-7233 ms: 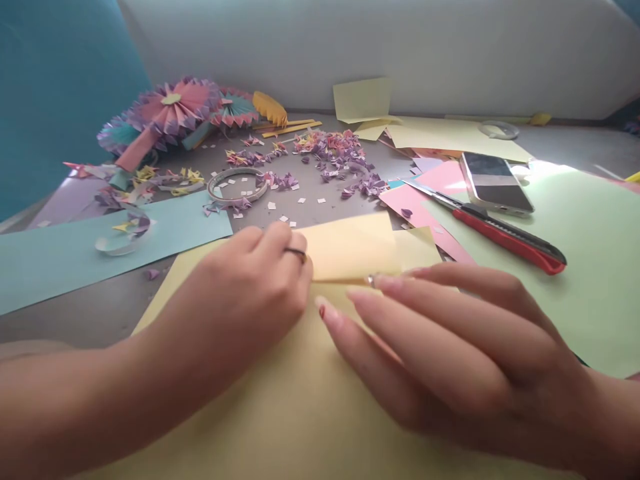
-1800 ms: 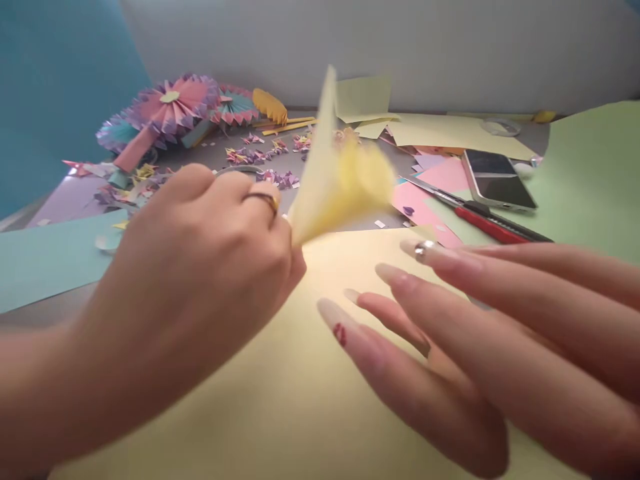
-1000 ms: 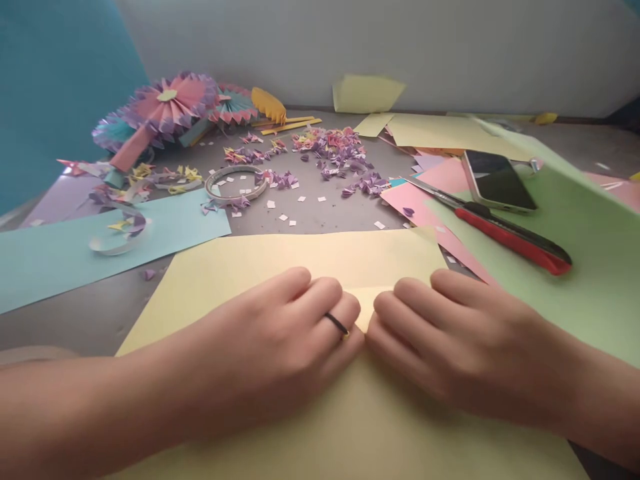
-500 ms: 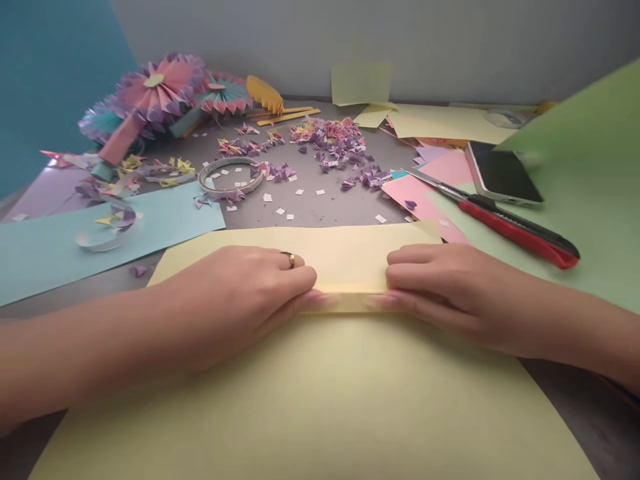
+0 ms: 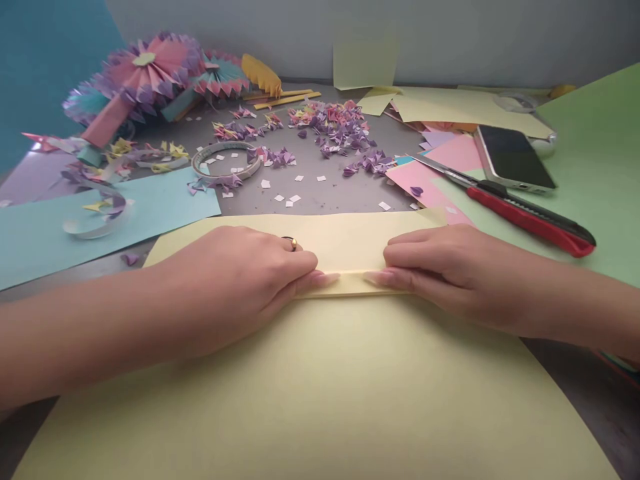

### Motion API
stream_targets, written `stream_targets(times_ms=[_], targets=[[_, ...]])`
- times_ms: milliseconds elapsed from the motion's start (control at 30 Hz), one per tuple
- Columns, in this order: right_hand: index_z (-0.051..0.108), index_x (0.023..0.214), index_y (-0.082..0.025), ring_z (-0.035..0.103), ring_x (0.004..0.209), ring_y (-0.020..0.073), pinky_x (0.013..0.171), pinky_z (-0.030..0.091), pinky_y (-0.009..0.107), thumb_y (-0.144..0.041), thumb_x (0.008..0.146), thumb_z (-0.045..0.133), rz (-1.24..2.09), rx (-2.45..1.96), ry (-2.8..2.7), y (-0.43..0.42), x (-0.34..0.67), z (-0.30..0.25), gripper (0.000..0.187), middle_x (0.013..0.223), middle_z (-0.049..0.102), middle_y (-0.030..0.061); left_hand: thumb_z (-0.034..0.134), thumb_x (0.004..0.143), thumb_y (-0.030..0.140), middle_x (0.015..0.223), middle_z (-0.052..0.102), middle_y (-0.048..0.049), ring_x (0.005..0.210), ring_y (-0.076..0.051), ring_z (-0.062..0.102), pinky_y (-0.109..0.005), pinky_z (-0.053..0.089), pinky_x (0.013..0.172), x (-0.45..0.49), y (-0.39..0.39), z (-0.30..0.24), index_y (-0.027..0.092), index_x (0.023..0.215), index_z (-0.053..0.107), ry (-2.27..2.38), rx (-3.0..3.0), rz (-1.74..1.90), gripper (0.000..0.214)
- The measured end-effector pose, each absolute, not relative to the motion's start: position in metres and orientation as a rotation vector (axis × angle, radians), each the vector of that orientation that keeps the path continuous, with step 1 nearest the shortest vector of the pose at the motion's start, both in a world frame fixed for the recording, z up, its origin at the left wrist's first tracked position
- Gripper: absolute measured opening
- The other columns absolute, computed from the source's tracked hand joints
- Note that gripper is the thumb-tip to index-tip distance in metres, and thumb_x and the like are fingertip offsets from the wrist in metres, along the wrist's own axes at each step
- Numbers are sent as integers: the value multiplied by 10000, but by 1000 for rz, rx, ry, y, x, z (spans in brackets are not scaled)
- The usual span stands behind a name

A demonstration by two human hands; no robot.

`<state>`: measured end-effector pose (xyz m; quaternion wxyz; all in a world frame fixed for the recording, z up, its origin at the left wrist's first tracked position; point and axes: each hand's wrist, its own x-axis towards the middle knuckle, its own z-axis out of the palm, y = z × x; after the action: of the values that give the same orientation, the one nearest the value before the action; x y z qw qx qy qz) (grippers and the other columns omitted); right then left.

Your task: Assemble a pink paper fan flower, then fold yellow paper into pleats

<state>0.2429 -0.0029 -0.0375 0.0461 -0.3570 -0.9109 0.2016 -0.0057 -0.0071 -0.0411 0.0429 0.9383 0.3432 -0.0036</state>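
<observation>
A large sheet of pale yellow paper (image 5: 350,380) lies across the table in front of me, with a narrow folded strip running crosswise near its far part. My left hand (image 5: 240,287), with a ring on one finger, is closed on this fold, its thumb pressed along the crease. From the other side my right hand (image 5: 440,273) grips the same fold, fingers curled and thumb pointing inward. A short stretch of the fold shows between the two thumbtips. The fingertips of both hands are mostly hidden.
A red utility knife (image 5: 530,217) and a phone (image 5: 517,159) lie at right on coloured paper. A tape roll (image 5: 227,175), purple and pink paper scraps (image 5: 340,130) and blue paper (image 5: 165,207) lie beyond my hands. Pleated paper rosettes (image 5: 155,63) stand at far left.
My thumbs have shifted on the fold and now press near its far edge, and the folded strip lies flatter. The whole view has tilted slightly, moving everything up a little.
</observation>
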Motion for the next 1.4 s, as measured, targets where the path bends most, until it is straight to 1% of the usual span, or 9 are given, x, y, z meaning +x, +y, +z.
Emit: stream_targets(times_ms=[167,367,533,667,867,1000,1133,1333,1400], targets=[[296,609,-200,382,529,107,521,264,280,-318,981,402,599,-1071,-2812,-2,243,-36,405,580,420,-19,287,1019,330,572,451,21,492,-162,448,-293,245,508,-4,-10,-39,218,657,398,1065,2923,-62,395],[320,629,-199,394,556,113,527,263,277,-309,992,390,523,-1031,-2837,-3,244,-39,386,617,434,-14,289,1015,276,509,407,30,432,-158,393,-289,199,471,-7,-8,-45,227,646,383,918,3151,73,384],[328,636,-197,397,560,113,525,260,269,-296,995,374,509,-1008,-2853,-4,244,-40,375,627,437,-11,338,1007,278,499,417,32,408,-153,399,-287,187,455,-8,-5,-46,228,650,388,893,3181,21,364],[338,642,-197,403,565,112,529,263,265,-298,995,372,530,-1020,-2860,-5,245,-40,369,640,442,-9,358,1007,299,488,391,43,385,-143,365,-289,170,451,-7,-7,-43,232,643,361,916,3170,2,370],[332,637,-198,388,566,114,534,252,274,-291,991,365,546,-1060,-2864,-6,244,-39,368,639,436,-4,363,1005,281,523,477,18,431,-161,447,-305,184,466,-3,-10,-34,228,657,391,1013,3072,-195,354],[330,635,-199,386,568,118,534,249,277,-284,980,366,559,-1063,-2866,-5,242,-38,357,641,440,1,398,978,271,515,490,10,420,-165,448,-309,182,454,-1,-9,-33,228,642,408,993,3052,-250,339],[328,638,-197,387,561,115,530,248,272,-268,980,362,548,-1043,-2881,-5,243,-38,351,638,436,-1,422,929,185,531,508,7,449,-184,474,-315,193,469,0,-12,-34,229,657,424,1066,3059,-243,276],[350,641,-193,391,551,108,528,247,261,-264,982,369,493,-1031,-2888,-5,244,-41,349,636,432,-9,453,870,170,530,512,0,449,-188,462,-309,236,478,-5,-12,-39,240,672,458,1035,3171,-191,210],[357,636,-191,390,548,106,528,247,259,-256,983,371,483,-1026,-2890,-6,244,-42,353,630,430,-12,440,860,146,548,534,-20,483,-199,486,-318,281,487,-5,-13,-38,236,672,489,1022,3301,-169,214]])
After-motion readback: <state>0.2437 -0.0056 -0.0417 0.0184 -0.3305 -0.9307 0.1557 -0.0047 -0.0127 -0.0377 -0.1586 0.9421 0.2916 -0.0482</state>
